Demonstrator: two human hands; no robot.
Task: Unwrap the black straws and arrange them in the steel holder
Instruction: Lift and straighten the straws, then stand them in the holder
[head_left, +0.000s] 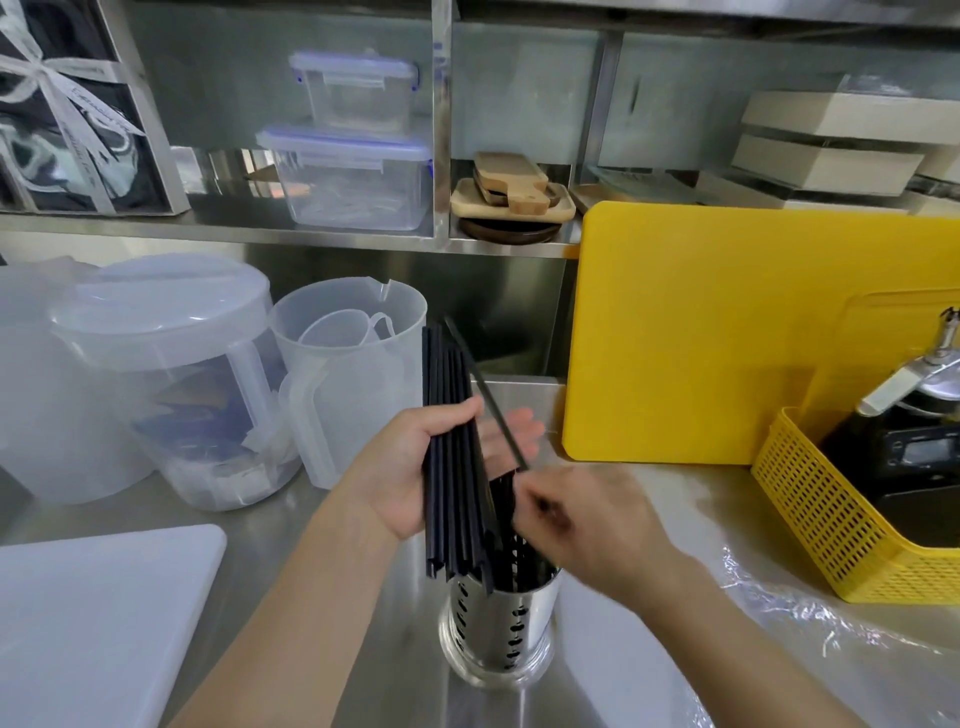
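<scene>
Busy counter (405, 675) here. A yellow board (701, 332) leans on the back wall at right. In front of it sits a yellow basket (831, 530) holding a dark machine (909, 457), both cut off by the frame edge. On the left there's a clear jug (358, 374) with a smaller cup nested inside, a lidded tub (166, 374) touching it, and a white board (93, 623) at the near corner. Clear wrap (779, 613) lies crumpled just right of the holder (498, 623).

The holder stands centre, near the front edge, perforated, with straws (504, 519) poking out of it. The left hand (415, 467) curls round a bundle (452, 441) of black straws, held upright. The bundle's lower ends hang over the holder's rim and cover the left of its mouth. The right hand (587, 525) pinches one straw (485, 400) at its low end, and it slants up and left across the left fingertips.

That right hand is smeared with blur, so its finger placement is hard to read. The holder's inside is mostly hidden behind the bundle and hands, so I can't count what stands in it. I can't tell whether any wrapper clings to the bundle.
</scene>
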